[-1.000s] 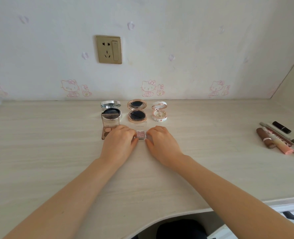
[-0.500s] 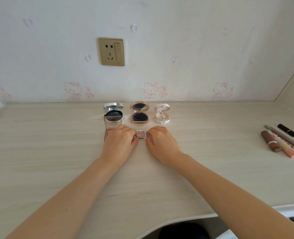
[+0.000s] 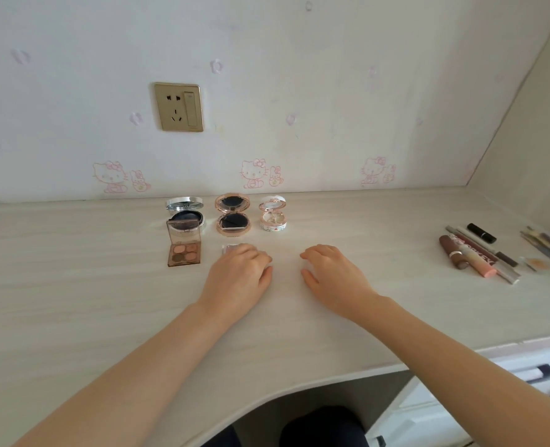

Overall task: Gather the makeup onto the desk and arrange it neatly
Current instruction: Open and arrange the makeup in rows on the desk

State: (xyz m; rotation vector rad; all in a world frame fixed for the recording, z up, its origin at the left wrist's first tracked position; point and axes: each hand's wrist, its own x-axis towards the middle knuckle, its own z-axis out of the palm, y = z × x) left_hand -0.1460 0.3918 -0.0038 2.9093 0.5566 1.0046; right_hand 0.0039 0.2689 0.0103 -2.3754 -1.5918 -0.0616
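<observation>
Just in front of the rose-gold compact (image 3: 232, 215), our left hand (image 3: 238, 274) covers the small pink case (image 3: 230, 248) (pinched or merely touched, we cannot tell). It is likely light, stiff and slippery, so take its side edges. Right of the rose-gold compact, our right hand (image 3: 331, 275) rests relaxed, holding nothing.

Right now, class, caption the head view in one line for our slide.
Left hand rests on a small pink case on the desk, right hand open beside it, three open compacts behind.
</observation>
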